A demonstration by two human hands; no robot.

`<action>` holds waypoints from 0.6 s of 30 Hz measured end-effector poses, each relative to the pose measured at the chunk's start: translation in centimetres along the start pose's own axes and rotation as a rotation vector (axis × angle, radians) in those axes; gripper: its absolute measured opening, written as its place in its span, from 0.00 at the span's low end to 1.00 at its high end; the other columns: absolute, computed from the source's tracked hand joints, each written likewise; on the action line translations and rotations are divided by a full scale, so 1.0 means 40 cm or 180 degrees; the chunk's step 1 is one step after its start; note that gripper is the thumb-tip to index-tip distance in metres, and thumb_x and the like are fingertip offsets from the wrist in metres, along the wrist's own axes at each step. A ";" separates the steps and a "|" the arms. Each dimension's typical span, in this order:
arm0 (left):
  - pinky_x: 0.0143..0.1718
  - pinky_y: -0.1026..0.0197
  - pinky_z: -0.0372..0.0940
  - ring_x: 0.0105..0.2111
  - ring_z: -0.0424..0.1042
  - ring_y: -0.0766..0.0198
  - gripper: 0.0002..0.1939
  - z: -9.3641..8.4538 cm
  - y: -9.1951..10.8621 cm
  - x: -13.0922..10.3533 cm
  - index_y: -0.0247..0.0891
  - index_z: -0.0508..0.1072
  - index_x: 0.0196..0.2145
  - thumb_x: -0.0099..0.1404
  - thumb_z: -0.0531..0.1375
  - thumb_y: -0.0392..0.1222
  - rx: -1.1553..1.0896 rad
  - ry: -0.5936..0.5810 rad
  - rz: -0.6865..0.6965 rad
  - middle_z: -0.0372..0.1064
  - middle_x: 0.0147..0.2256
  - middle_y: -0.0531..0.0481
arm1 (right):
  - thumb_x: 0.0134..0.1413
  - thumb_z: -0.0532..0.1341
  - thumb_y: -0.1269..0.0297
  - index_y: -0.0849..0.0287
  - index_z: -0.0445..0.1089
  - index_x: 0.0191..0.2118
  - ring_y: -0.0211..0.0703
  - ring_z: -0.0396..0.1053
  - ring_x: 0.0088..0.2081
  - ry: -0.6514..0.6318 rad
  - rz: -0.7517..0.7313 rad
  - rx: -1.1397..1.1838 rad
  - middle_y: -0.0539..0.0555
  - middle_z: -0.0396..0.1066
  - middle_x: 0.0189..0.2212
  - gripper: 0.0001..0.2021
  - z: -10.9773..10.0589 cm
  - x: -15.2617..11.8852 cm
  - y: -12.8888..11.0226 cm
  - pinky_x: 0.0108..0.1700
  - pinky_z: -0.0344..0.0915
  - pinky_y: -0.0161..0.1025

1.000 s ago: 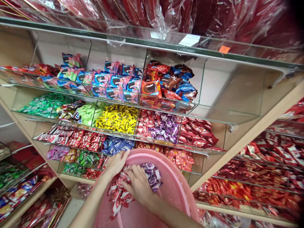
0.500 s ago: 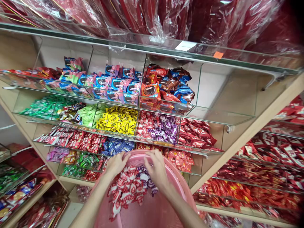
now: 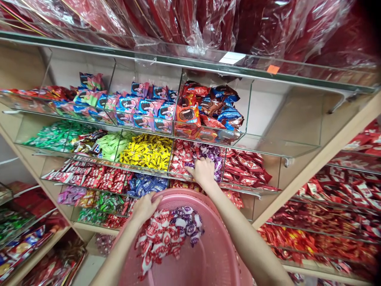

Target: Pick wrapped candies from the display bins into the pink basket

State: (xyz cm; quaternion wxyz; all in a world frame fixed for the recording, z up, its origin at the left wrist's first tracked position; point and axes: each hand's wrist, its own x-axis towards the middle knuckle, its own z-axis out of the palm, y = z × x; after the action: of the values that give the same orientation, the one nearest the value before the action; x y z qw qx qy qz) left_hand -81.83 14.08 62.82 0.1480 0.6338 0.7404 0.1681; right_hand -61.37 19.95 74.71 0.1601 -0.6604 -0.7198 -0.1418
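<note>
Candies (image 3: 218, 167) — right hand (image 3: 203, 171) hides some.

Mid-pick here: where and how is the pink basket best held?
Probably by the rim of the pink basket, at the far left where the left hand is, coming from the left with the fingers curled over it. The basket is open-topped, its curved rim offers an edge to grip, and the red-and-white candies lie inside, below that edge.

1. Basket (image 3: 218, 254): smooth pink plastic, softly glossy, finely pierced toward its top.
2. Candies (image 3: 162, 234) inside: shiny, crinkled film wrappers.
3. Shelf panels (image 3: 276, 145): clear, smooth, reflective glass.
4. Upright (image 3: 315, 162): pale, matt, wood-like.
5. Overhead wrapping (image 3: 198, 37): glossy, wrinkled clear plastic; the red material (image 3: 220, 24) beneath is hard to identify.
</note>
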 end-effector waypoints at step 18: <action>0.39 0.53 0.63 0.42 0.70 0.47 0.30 0.008 0.002 0.001 0.45 0.66 0.47 0.58 0.42 0.64 0.0098 -0.0015 -0.0130 0.72 0.41 0.43 | 0.54 0.54 0.51 0.58 0.66 0.27 0.42 0.61 0.35 0.0409 -0.0758 0.1438 0.52 0.65 0.29 0.16 -0.045 -0.160 -0.013 0.38 0.55 0.37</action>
State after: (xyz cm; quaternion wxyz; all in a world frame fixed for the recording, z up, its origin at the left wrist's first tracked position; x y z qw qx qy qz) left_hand -81.64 14.13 62.57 0.1434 0.6211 0.7553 0.1521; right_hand -61.33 13.37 73.69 0.3312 -0.5081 -0.7942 -0.0370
